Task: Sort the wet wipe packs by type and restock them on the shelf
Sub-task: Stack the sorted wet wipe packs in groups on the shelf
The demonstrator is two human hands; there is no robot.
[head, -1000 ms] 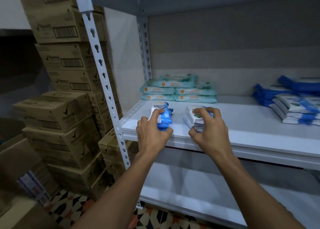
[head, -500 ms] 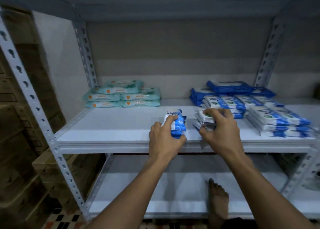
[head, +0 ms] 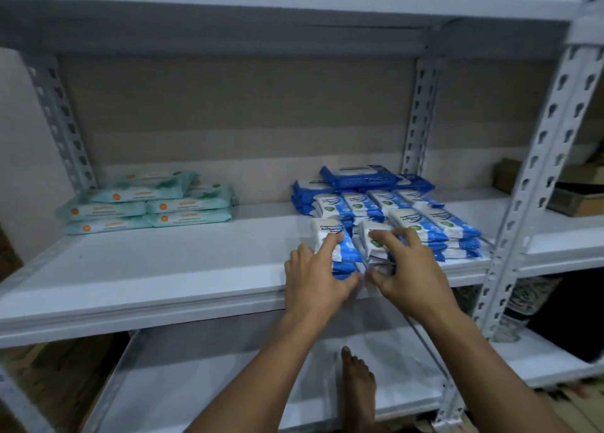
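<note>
The left hand (head: 312,277) is gripping a small stack of blue-and-white antibacterial wipe packs (head: 331,241), its index finger lying across the top pack. The right hand (head: 407,269) is clutching a second stack (head: 372,241) just beside it. Both stacks are sitting near the front edge of the shelf (head: 163,269), with matching rows (head: 434,226) just beyond the fingertips.
</note>
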